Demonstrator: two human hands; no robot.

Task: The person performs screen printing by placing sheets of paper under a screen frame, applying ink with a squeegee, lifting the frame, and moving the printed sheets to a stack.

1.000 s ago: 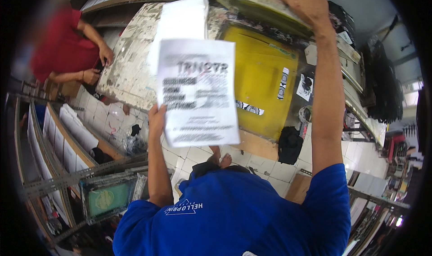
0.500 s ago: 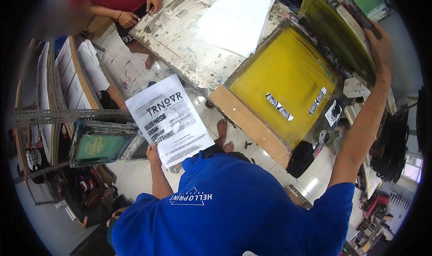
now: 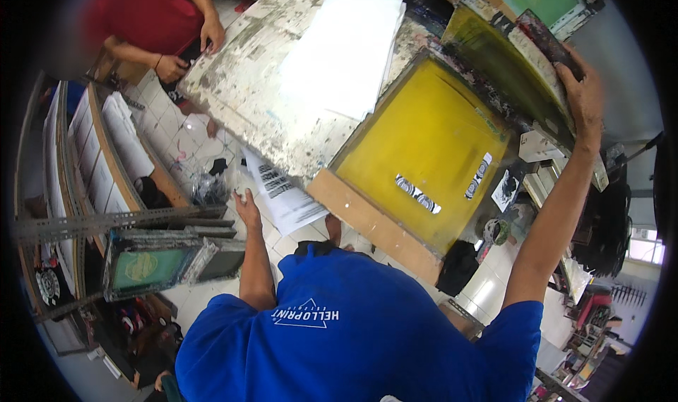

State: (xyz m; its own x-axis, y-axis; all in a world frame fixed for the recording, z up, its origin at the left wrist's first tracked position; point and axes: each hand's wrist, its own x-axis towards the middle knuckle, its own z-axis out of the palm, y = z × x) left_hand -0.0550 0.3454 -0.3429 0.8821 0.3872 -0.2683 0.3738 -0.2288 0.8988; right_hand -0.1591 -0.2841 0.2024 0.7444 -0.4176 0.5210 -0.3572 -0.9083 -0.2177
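My left hand (image 3: 247, 208) is out at the left with its fingers apart, holding nothing. Just right of it a printed white sheet (image 3: 284, 203) hangs tilted in the air by the table corner, partly hidden under the table's edge. On the right, my raised right hand (image 3: 583, 97) grips the dark upper edge of a tilted yellow screen-printing frame (image 3: 503, 57). Below that frame lies a flat yellow screen (image 3: 417, 140) with two small black-and-white patterned strips on it.
A stack of white paper (image 3: 337, 52) rests on the paint-stained table (image 3: 244, 84). Across it stands a person in a red shirt (image 3: 147, 17). Shelves with boards (image 3: 106, 148) and a green screen frame (image 3: 145, 268) are at the left. A black cloth (image 3: 458, 268) hangs by the wooden bar.
My left hand has let go of the printed sheet, which has moved toward the table and dropped partly beneath its edge. My right hand stays on the frame. The view has shifted slightly.
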